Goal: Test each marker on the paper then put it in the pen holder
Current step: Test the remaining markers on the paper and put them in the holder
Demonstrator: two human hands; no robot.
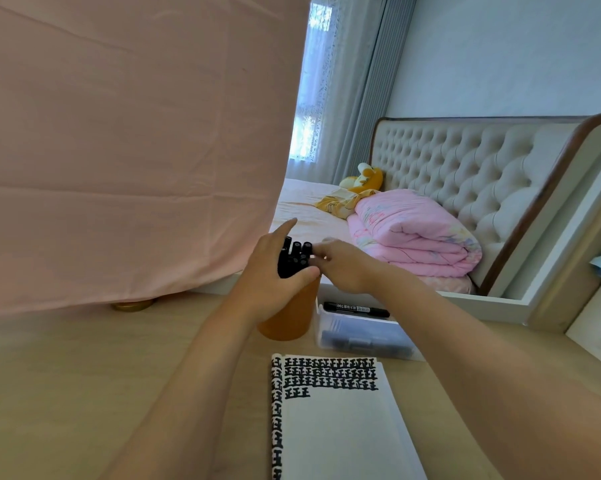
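Table (67,393) up close, pale wood, and the paper (337,434) lies on it, rows of black test marks across its top. Behind it a clear box (357,336), and just left the orange pen holder (288,317), upright. Left hand (271,282) wraps its grip round the black markers (293,259) standing in it, forefinger sticking out; right hand (344,268) has its grip pinched on one cap. One loose marker (357,309) lies across the box's rim.

My left hand (267,275) and right hand (342,268) are bare. My left forearm (188,393) and right forearm (465,358) are bare too, smooth and uncovered right down to the lower edge of the view.
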